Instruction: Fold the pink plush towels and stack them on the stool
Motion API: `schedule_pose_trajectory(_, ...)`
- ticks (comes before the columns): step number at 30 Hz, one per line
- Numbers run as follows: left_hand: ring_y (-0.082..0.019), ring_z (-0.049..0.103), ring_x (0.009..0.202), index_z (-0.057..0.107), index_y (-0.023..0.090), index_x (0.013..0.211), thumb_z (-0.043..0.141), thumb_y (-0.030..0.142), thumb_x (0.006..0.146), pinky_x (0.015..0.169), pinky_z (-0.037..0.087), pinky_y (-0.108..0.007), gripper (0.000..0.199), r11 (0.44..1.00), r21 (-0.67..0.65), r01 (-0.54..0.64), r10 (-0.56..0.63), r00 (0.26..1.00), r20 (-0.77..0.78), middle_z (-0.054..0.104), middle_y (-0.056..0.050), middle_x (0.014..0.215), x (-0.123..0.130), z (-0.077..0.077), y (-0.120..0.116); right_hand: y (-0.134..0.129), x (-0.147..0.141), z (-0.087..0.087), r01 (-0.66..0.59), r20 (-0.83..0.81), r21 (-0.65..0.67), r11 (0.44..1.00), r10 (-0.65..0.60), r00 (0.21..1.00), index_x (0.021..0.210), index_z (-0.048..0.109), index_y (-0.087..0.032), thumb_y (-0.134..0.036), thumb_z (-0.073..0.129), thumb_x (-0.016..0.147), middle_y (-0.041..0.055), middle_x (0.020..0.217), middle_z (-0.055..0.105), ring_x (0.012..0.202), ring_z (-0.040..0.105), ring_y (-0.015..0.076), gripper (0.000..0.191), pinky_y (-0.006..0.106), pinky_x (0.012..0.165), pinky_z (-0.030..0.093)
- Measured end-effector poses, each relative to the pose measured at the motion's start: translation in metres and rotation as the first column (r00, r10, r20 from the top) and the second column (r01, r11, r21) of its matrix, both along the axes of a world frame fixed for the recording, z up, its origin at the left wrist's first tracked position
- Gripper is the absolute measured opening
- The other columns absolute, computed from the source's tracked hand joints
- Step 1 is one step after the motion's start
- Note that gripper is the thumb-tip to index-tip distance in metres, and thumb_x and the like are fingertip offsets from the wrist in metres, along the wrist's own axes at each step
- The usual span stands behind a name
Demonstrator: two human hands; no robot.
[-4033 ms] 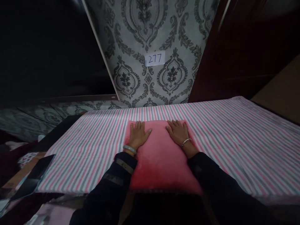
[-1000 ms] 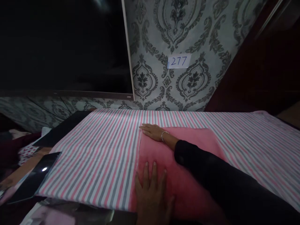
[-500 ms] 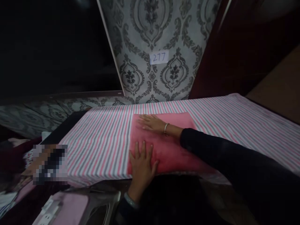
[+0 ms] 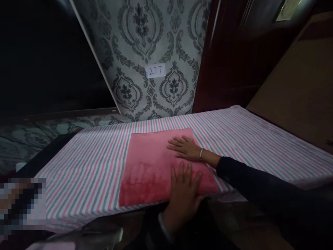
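Observation:
A pink-to-red piece of soft cloth (image 4: pixel 148 163), roughly square, lies flat near the front edge of a striped sheet (image 4: pixel 99 166). My right hand (image 4: pixel 186 148), with a bracelet at the wrist, rests palm down on the cloth's far right part, fingers spread. Nearer to me, my left hand (image 4: pixel 183 191) lies on its front right part, fingers also spread and pointing away. Neither hand grips anything. The cloth's right side is partly hidden beneath my hands. Whether the cloth is folded in layers I cannot tell.
The sheet covers a long table-like surface against a patterned wall (image 4: pixel 130 69). A paper marked 277 (image 4: pixel 155 71) is stuck there. A large dark screen (image 4: pixel 52 59) stands at left, a dark red panel (image 4: pixel 229 59) at right. A blurred-out patch hides the lower left.
Both my hands have slid from the cloth's left side to its right side, still flat. My view has shifted, so the sheet and wall appear further left.

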State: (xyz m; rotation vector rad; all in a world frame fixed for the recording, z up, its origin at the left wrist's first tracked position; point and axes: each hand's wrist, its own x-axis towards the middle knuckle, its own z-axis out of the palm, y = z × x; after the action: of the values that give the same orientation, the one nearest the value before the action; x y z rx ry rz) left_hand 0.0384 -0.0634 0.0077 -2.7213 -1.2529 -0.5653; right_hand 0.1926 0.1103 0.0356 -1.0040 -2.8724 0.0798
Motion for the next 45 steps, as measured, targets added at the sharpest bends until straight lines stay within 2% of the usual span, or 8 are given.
schedule_pose_trajectory(5, -0.044, 0.020, 0.149, 0.036, 0.029, 0.154, 0.053, 0.052, 0.094, 0.114, 0.015, -0.070, 0.066, 0.996, 0.082, -0.024, 0.027, 0.999, -0.036, 0.027, -0.014, 0.163, -0.002, -0.021, 0.000, 0.042, 0.005, -0.011, 0.056, -0.036, 0.022, 0.998, -0.056, 0.998, 0.157, 0.031, -0.029, -0.054, 0.029, 0.103, 0.0063, 0.165, 0.022, 0.152, 0.017, 0.0354, 0.059, 0.064, 0.115, 0.020)
schedule_pose_trajectory(12, -0.043, 0.017, 0.150, 0.035, 0.029, 0.154, 0.054, 0.053, 0.092, 0.117, 0.005, -0.067, 0.070, 0.997, 0.075, -0.031, 0.035, 0.998, -0.057, 0.022, -0.014, 0.165, -0.002, -0.020, -0.001, 0.089, 0.009, -0.019, 0.258, -0.057, -0.140, 0.956, -0.268, 0.962, 0.157, 0.032, -0.031, -0.058, 0.021, 0.101, 0.0043, 0.162, 0.032, 0.150, 0.023, 0.0354, 0.063, 0.064, 0.116, 0.022)
schedule_pose_trajectory(21, -0.043, 0.018, 0.150, 0.034, 0.028, 0.154, 0.050, 0.055, 0.094, 0.114, 0.016, -0.071, 0.068, 1.000, 0.011, -0.001, 0.001, 0.999, -0.039, 0.022, -0.015, 0.165, -0.005, -0.012, -0.002, 0.086, 0.012, 0.005, 0.538, -0.023, -0.177, 0.824, -0.550, 0.835, 0.160, 0.021, -0.024, -0.047, 0.018, 0.103, 0.0091, 0.166, 0.019, 0.152, 0.018, 0.0334, 0.062, 0.063, 0.116, 0.025)
schedule_pose_trajectory(24, -0.039, 0.023, 0.149, 0.033, 0.028, 0.154, 0.051, 0.057, 0.094, 0.114, 0.023, -0.068, 0.069, 0.996, -0.072, 0.045, -0.046, 0.999, -0.010, 0.028, -0.013, 0.163, -0.011, 0.011, -0.008, 0.064, 0.005, 0.024, 0.463, -0.053, -0.101, 0.881, -0.469, 0.881, 0.159, 0.025, -0.027, -0.050, 0.023, 0.103, 0.0079, 0.167, 0.016, 0.153, 0.014, 0.0334, 0.061, 0.064, 0.117, 0.020)
schedule_pose_trajectory(27, -0.031, 0.031, 0.147, 0.038, 0.025, 0.151, 0.049, 0.047, 0.097, 0.120, 0.021, -0.062, 0.060, 0.994, -0.105, 0.034, -0.030, 0.999, 0.035, 0.042, -0.010, 0.156, -0.026, 0.031, -0.012, 0.029, -0.019, 0.033, 0.184, -0.054, -0.058, 0.981, -0.188, 0.981, 0.157, 0.031, -0.031, -0.055, 0.025, 0.103, 0.0064, 0.167, 0.018, 0.153, 0.015, 0.0323, 0.060, 0.061, 0.118, 0.020)
schedule_pose_trajectory(32, -0.040, 0.023, 0.149, 0.040, 0.022, 0.151, 0.058, 0.043, 0.092, 0.115, 0.020, -0.070, 0.065, 0.981, -0.017, -0.194, 0.194, 0.980, 0.042, 0.033, -0.016, 0.160, -0.050, 0.014, -0.011, -0.005, -0.070, 0.020, -0.121, 0.009, -0.112, 0.986, 0.123, 0.992, 0.157, 0.029, -0.033, -0.054, 0.028, 0.103, 0.0058, 0.166, 0.021, 0.153, 0.015, 0.0317, 0.058, 0.062, 0.117, 0.020)
schedule_pose_trajectory(37, -0.047, 0.012, 0.150, 0.032, 0.028, 0.156, 0.069, 0.047, 0.082, 0.112, 0.016, -0.074, 0.085, 0.964, 0.063, -0.258, 0.259, 0.966, -0.014, 0.019, -0.015, 0.165, -0.054, -0.020, -0.010, 0.026, -0.088, 0.004, -0.018, 0.033, -0.073, 0.997, 0.020, 0.999, 0.158, 0.025, -0.032, -0.053, 0.033, 0.102, 0.0067, 0.166, 0.018, 0.153, 0.010, 0.0347, 0.060, 0.068, 0.115, 0.015)
schedule_pose_trajectory(45, -0.049, 0.012, 0.149, 0.030, 0.027, 0.157, 0.066, 0.051, 0.082, 0.113, 0.013, -0.072, 0.086, 0.973, 0.066, -0.220, 0.222, 0.975, -0.022, 0.017, -0.016, 0.166, -0.059, -0.021, -0.009, 0.064, -0.094, 0.001, 0.194, 0.003, -0.169, 0.966, -0.196, 0.981, 0.159, 0.025, -0.030, -0.054, 0.023, 0.102, 0.0051, 0.166, 0.022, 0.151, 0.023, 0.0304, 0.061, 0.057, 0.118, 0.023)
